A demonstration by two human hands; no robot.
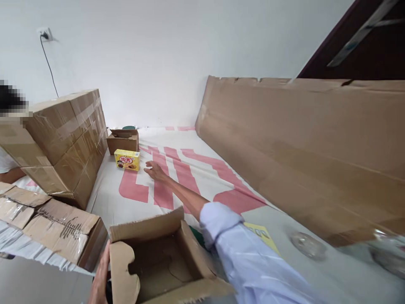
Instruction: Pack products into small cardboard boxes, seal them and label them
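My right hand (155,171) is stretched far forward over the white and red sheet (202,173), fingers apart and empty, just short of a small yellow snack box (127,160). My left hand (100,276) rests flat against the left flap of an open, empty cardboard box (161,261) close to me. My light blue sleeve (249,257) crosses the right side of that box.
A large taped carton (68,139) stands at the left, with a flattened carton (47,223) before it. A small open brown box (123,141) sits behind the yellow one. A long cardboard sheet (303,156) leans along the right. Another person's arm (11,173) shows at far left.
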